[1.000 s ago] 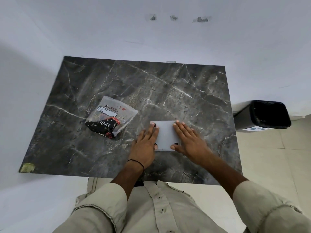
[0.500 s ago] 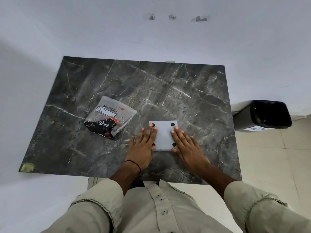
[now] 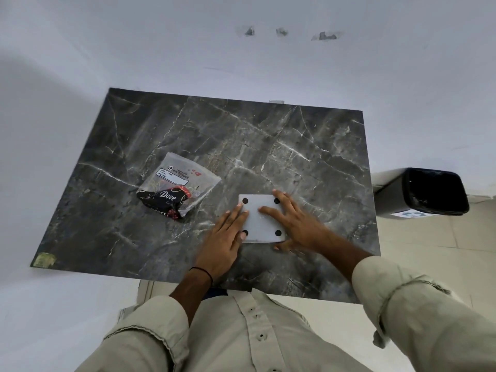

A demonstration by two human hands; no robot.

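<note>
Plate [image 3: 261, 224] under spread fingers [image 3: 269, 210] (flat)

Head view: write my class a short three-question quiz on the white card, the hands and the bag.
1. True or false: the left hand and the right hand both touch the white card with straight fingers.
2. How many black dots show on the card? A two, B four, C six.
3. Fill in: the clear bag lies on the table to the card's ____.
Key: 1 true; 2 B; 3 left.
</note>
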